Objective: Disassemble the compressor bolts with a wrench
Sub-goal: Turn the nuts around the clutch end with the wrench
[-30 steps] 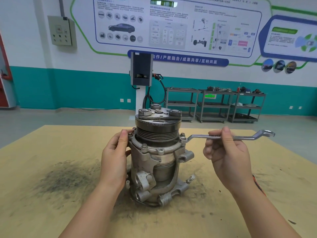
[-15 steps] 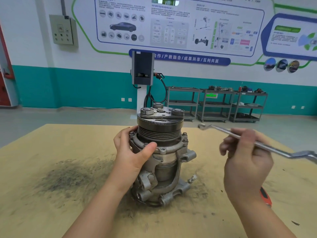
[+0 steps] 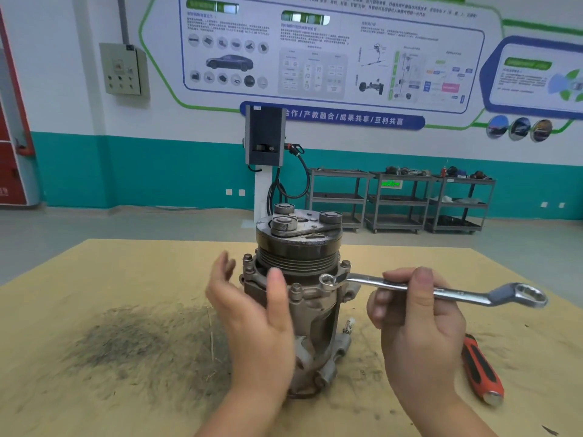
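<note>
A grey cast-metal compressor stood upright on the tan wooden table. The left hand hovered beside it, fingers spread apart. The right hand gripped a shiny double-ring steel wrench, its small ring by a flange bolt.

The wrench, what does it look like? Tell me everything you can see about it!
The wrench is a long bar of shiny silver metal with a ring at each end, each ring bent off the bar. It lies almost level in the air. The right hand grips its middle. The small ring sits in front of the compressor, by its bolts; whether it is on one is unclear. The big ring points away to the right.
</note>
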The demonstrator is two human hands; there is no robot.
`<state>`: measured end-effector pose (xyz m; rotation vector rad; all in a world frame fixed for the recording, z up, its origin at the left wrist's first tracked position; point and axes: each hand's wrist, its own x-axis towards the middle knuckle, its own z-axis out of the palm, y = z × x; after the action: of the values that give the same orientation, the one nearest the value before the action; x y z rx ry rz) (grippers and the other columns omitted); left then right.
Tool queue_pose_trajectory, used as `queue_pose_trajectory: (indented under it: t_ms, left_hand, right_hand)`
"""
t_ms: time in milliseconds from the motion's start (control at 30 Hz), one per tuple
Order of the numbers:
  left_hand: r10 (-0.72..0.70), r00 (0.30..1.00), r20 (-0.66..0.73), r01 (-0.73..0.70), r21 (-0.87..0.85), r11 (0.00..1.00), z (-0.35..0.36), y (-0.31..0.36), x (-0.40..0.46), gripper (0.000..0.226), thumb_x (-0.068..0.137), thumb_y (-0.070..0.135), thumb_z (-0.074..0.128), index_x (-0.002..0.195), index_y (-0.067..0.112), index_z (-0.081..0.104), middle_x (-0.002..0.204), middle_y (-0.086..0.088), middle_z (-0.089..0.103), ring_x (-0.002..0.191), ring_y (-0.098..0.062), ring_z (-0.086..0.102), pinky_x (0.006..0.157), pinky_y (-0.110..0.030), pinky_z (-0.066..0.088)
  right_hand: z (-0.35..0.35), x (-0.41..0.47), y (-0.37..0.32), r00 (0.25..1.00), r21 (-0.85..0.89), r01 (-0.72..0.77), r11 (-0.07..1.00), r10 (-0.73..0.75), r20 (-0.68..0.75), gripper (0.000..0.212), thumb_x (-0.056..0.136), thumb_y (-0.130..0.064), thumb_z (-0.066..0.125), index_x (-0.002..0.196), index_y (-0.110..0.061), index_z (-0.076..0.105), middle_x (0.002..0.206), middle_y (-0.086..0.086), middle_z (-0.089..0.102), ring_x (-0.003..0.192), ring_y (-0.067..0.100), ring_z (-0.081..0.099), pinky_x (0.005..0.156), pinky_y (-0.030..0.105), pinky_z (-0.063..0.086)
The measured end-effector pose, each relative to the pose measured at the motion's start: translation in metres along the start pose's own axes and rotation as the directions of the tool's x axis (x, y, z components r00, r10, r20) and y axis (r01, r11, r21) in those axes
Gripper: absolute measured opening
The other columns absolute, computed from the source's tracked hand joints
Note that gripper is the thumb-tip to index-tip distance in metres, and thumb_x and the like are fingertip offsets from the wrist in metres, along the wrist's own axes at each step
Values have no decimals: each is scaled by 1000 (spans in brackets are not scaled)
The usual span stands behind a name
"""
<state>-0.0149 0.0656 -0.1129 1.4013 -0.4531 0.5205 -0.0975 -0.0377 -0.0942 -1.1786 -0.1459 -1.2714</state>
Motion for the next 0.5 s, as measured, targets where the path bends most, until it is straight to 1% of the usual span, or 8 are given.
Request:
queue_pose_trajectory:
  t_ms: [33,100,133,200,233,300,400,500]
  left_hand:
    - [-41,997,63,44,-41,998,-8,-3,13,94,73,74,43,147,21,22,139,8,32,132,-1,33,110,-25,28]
    - [-117,942,314,141,-53,989,-23,-7,36,108,59,83,53,149,30,26,144,18,37,131,3,38,103,-15,31]
    - [-134,889,437,168,-41,985,-29,-11,43,109,53,83,59,147,37,29,141,24,43,127,6,44,101,-14,36]
    - [-131,808,575,182,-32,983,-35,-19,52,96,48,76,72,134,54,34,122,39,56,115,11,54,93,-13,47]
    - [-122,794,596,182,-41,982,-36,-22,53,88,48,70,76,126,56,37,115,40,58,111,12,56,87,-12,50]
    - [-107,800,590,192,-83,978,-36,-27,52,85,47,65,81,121,49,42,111,36,62,109,8,59,81,-9,50]
    - [-115,817,565,199,-89,976,-35,-26,52,92,40,75,81,118,45,43,110,33,63,107,8,60,78,-6,48]
    - [-118,831,544,167,-41,985,-36,-23,50,90,39,83,75,116,48,42,108,37,61,104,12,59,77,-7,49]
  right_hand:
    - [2,-1,1,1000,19,-29,999,29,5,43,74,-67,67,73,-24,69,56,-1,56,46,15,50,47,19,40]
    - [4,-3,2,997,29,-77,997,76,13,46,70,-69,69,73,-23,69,56,1,56,46,15,51,46,19,40]
    - [5,-5,3,995,37,-97,995,97,15,46,69,-69,70,72,-23,69,56,1,56,46,15,51,45,20,41]
    - [7,-9,4,991,76,-132,988,131,18,45,67,-67,72,72,-22,70,57,2,56,47,15,52,45,21,41]
    - [8,-10,4,989,93,-145,985,143,23,45,66,-65,73,72,-21,70,57,3,56,47,15,52,45,22,42]
    - [9,-11,3,986,102,-165,981,164,24,46,63,-65,76,72,-20,70,57,4,57,47,15,52,44,24,42]
    - [9,-9,2,984,135,-178,975,177,21,47,61,-64,79,73,-19,71,57,5,58,47,16,53,44,23,43]
    - [10,-8,3,983,107,-184,977,180,40,49,60,-65,78,74,-19,72,58,5,58,47,15,53,44,24,43]
